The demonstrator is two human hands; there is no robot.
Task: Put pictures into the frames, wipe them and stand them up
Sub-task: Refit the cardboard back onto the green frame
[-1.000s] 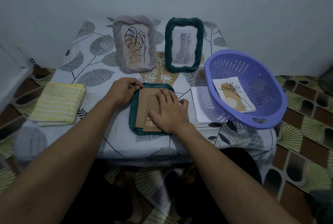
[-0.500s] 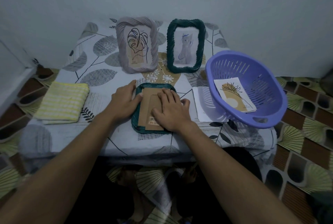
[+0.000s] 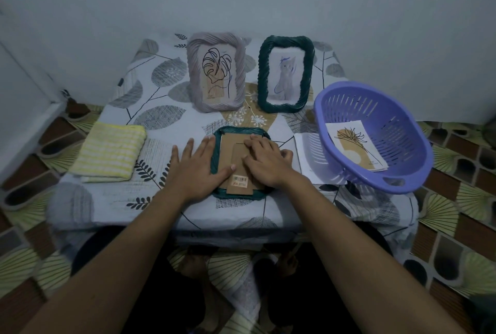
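Item: green frame [image 3: 239, 196], face-down near the counter's [image 3: 171, 116] front edge, backing [image 3: 228, 145] up. Left grip [image 3: 200, 165] spread flat on its left rim; right grip [image 3: 264, 163] pressing the backing, clamped on nothing. Risk: uneven pressure may skew the backing or push the frame off the edge. Room: leftward, before the yellow cloth [image 3: 110, 153]; basket [image 3: 402, 129] near on the right.

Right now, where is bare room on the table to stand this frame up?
Free on the table: back-left, behind the yellow cloth and left of the grey frame; also the front-left corner. Crowded: purple basket and paper fill the right; green frame stands mid-back.
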